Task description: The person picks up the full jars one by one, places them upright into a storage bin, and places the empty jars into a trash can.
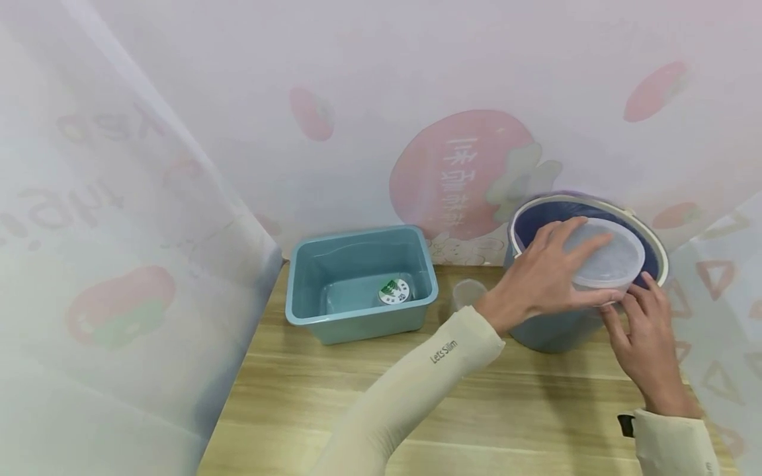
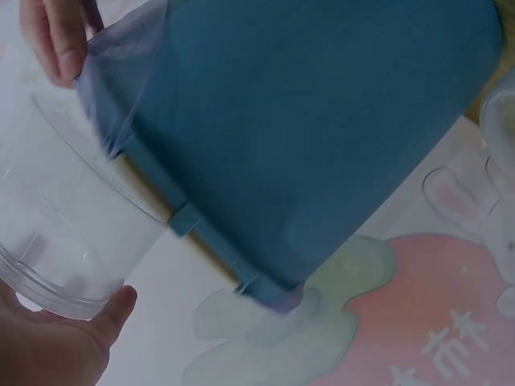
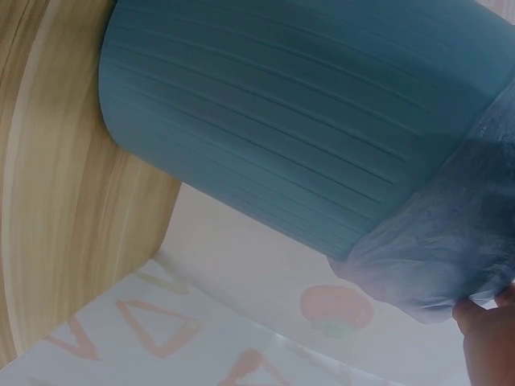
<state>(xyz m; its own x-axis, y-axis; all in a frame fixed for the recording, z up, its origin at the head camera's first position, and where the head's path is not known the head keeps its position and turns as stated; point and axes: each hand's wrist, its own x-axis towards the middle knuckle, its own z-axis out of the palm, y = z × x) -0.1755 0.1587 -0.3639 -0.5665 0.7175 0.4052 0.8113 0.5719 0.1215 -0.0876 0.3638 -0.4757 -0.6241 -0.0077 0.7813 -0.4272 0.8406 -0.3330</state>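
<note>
My left hand (image 1: 538,274) grips a clear plastic tub (image 1: 613,258) with thumb and fingers spread about its rim. The tub is over the mouth of a blue-grey trash bin (image 1: 553,334). In the left wrist view, the tub (image 2: 72,193) overlaps the rim of the bin (image 2: 306,104), and part of my left hand (image 2: 60,342) shows at its edge. Beside the tub, my right hand (image 1: 645,324) is at the bin's near right rim. In the right wrist view its fingertips (image 3: 471,314) pinch the edge of a thin plastic bin liner (image 3: 451,249).
A teal rectangular basin (image 1: 357,324) stands on the wooden table (image 1: 309,410), left of the bin. Inside lies a round white-and-green printed piece (image 1: 394,291). A small clear cup (image 1: 468,292) stands between basin and bin. Strawberry-printed sheeting (image 1: 357,178) walls in the table.
</note>
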